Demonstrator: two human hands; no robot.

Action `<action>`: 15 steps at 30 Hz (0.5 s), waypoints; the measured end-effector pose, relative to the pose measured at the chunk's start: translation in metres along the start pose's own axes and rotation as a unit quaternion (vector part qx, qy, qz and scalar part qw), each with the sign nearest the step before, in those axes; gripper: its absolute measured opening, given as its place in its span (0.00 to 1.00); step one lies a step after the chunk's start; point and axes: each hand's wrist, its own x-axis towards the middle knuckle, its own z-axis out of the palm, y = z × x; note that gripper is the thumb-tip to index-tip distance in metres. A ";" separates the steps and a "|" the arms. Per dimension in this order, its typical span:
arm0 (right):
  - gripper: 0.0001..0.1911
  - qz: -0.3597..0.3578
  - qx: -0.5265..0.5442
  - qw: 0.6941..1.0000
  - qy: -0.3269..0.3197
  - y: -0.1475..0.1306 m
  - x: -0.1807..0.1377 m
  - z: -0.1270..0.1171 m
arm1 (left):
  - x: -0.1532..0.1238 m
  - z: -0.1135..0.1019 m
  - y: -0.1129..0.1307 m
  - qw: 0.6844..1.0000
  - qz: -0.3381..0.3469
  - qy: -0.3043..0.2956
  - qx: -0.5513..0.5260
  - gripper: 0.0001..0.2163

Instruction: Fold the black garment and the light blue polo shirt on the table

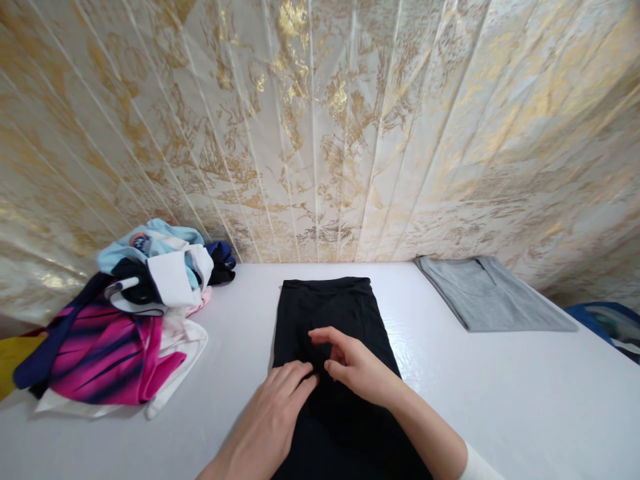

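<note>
A black garment (330,303) lies flat and lengthwise on the white table, its waistband edge towards the wall and its near end running out of view at the bottom. My left hand (273,417) rests on the left part of it, fingers bent and thumb close to the forefinger, with black fabric at the fingertips. Just to the right, my right hand (353,363) is over the middle of the cloth with forefinger stretched out and thumb apart, holding nothing. Whether its fingertips touch the fabric is hard to tell.
On the left of the white table (500,400) is a heap of crumpled clothes (110,347) in pink, navy, white and light blue. A folded grey garment (490,297) lies at the back right. Behind rises a gold-patterned wall covering (320,133). Blue cloth (595,317) shows past the right edge.
</note>
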 end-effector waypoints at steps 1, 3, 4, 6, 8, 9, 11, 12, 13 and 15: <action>0.31 -0.011 0.016 1.000 -0.020 0.000 -0.001 0.003 | 0.000 -0.002 0.000 1.000 0.003 0.004 -0.004 0.27; 0.33 -0.019 0.032 0.998 -0.056 0.002 -0.001 0.009 | 0.000 -0.008 0.002 1.000 0.001 0.016 -0.017 0.23; 0.33 -0.019 0.030 0.997 -0.065 0.004 -0.001 0.012 | 0.001 -0.012 0.002 0.999 -0.006 0.023 -0.028 0.21; 0.34 -0.016 0.019 0.997 -0.073 0.008 -0.001 0.017 | 0.005 -0.021 0.003 0.997 -0.036 0.038 -0.048 0.17; 0.34 -0.018 0.017 0.996 -0.082 0.011 -0.001 0.018 | 0.009 -0.027 0.002 0.995 -0.063 0.059 -0.054 0.16; 0.34 -0.022 0.022 0.996 -0.089 0.010 -0.001 0.017 | 0.011 -0.029 0.001 0.994 -0.071 0.068 -0.044 0.16; 0.33 -0.032 0.031 0.994 -0.097 0.007 -0.001 0.009 | 0.012 -0.027 -0.004 0.994 -0.076 0.073 0.001 0.14; 0.32 -0.035 0.031 0.995 -0.093 0.005 -0.001 0.003 | 0.011 -0.023 -0.006 0.995 -0.075 0.065 0.031 0.14; 0.31 -0.035 0.027 0.996 -0.080 0.003 -0.002 -0.006 | 0.008 -0.017 -0.008 0.994 -0.073 0.055 0.063 0.16; 0.28 -0.027 0.011 0.999 -0.042 0.000 -0.006 -0.026 | -0.001 -0.005 -0.013 0.989 -0.070 0.040 0.124 0.22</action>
